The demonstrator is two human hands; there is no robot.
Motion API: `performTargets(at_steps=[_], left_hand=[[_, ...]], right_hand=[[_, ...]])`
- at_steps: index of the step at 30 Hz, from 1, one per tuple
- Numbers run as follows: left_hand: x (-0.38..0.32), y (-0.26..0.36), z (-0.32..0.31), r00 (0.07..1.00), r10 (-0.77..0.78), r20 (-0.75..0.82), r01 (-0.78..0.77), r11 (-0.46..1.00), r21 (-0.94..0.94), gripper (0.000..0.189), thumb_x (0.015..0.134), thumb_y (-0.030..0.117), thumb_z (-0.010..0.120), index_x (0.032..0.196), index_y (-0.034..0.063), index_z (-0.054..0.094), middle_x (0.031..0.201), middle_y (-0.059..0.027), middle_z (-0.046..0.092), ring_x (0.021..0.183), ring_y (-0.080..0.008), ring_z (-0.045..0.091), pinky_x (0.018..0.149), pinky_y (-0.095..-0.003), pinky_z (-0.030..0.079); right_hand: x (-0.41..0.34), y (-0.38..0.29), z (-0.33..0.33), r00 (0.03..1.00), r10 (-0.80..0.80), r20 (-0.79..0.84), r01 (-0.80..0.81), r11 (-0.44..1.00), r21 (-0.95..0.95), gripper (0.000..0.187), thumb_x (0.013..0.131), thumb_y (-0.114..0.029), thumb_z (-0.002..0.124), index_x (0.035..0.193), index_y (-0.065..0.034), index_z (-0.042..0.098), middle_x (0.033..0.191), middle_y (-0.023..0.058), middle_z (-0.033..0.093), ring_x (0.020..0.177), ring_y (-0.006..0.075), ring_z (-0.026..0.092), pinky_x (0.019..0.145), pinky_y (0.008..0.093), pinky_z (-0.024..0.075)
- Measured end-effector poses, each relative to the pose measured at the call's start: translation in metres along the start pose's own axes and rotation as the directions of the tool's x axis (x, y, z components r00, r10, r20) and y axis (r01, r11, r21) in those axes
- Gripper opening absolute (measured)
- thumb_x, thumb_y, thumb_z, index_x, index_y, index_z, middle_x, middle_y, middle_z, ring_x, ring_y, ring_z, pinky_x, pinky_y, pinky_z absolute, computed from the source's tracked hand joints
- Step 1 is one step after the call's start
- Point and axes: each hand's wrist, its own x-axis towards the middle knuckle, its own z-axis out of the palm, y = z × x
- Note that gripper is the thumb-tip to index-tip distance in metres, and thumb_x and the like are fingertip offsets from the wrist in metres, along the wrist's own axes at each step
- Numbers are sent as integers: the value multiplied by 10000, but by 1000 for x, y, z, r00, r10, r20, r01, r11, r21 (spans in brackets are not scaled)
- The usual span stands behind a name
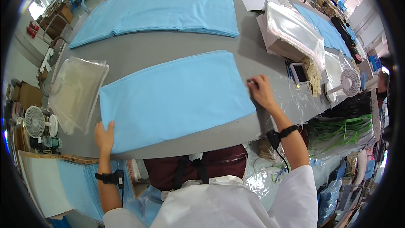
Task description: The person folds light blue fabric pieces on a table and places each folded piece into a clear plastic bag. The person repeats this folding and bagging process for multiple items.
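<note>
A folded light-blue cloth (pixel 177 98) lies on the grey table in front of me. My left hand (pixel 105 136) rests at its lower left edge, thumb on the cloth and the fingers beside the edge; whether they grip it is hard to see. Just off the cloth's right edge is my right hand (pixel 260 89), fingers curled around or near a small dark thing that I cannot make out. Farther back lies a larger folded stack of light-blue cloth (pixel 158 9).
Clear plastic bags (pixel 76 91) lie at the left, near a small white fan (pixel 35 121). At the right are a pile of clear bags (pixel 291 28), an open small box (pixel 299 72), paper tags (pixel 314 77) and another white fan (pixel 347 83).
</note>
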Motion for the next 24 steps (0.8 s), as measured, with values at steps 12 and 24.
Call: performTargets(at_steps=[12, 24], left_hand=[[-2, 154, -50, 986, 164, -35, -124, 571, -811, 486, 1090, 217, 633, 1496, -40, 561, 1314, -127, 696, 1166, -195, 653, 1046, -348, 502], [-79, 300, 38, 688, 599, 411, 60, 517, -854, 399, 1094, 212, 643, 1460, 53, 639, 1156, -104, 759, 970, -162, 726, 829, -300, 598]], right_hand=[[4, -41, -58, 961, -229, -154, 145, 893, -426, 179, 985, -74, 660, 1143, -51, 740, 1104, 125, 700, 999, 347, 691, 803, 450, 559], [28, -148, 33, 640, 340, 689, -705, 618, 349, 401, 1030, -264, 747, 1283, 34, 656, 994, 9, 651, 861, 77, 570, 744, 287, 516]])
